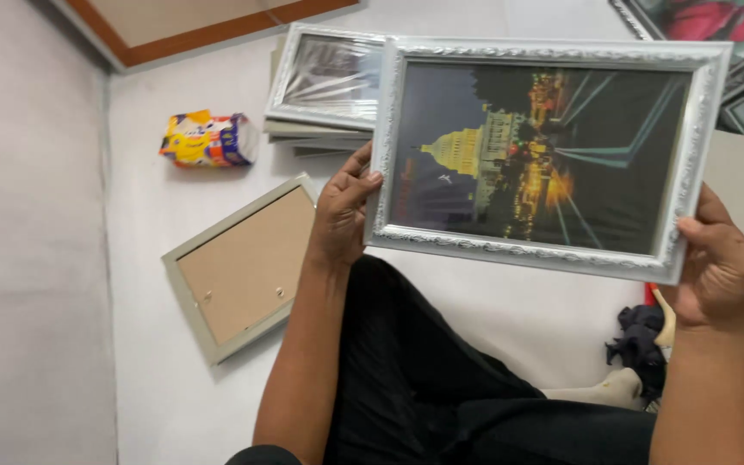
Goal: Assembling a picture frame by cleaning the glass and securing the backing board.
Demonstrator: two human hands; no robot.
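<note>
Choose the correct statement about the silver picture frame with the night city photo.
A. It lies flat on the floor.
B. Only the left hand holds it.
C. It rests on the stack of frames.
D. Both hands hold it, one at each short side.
D: the left hand and the right hand grip opposite short sides of the silver picture frame, raised above the floor.

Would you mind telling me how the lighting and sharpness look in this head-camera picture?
Head view: soft, even light with faint shadows; the silver picture frame held by the left hand and right hand is slightly blurred; glare streaks the plastic-wrapped frame behind it.
</note>
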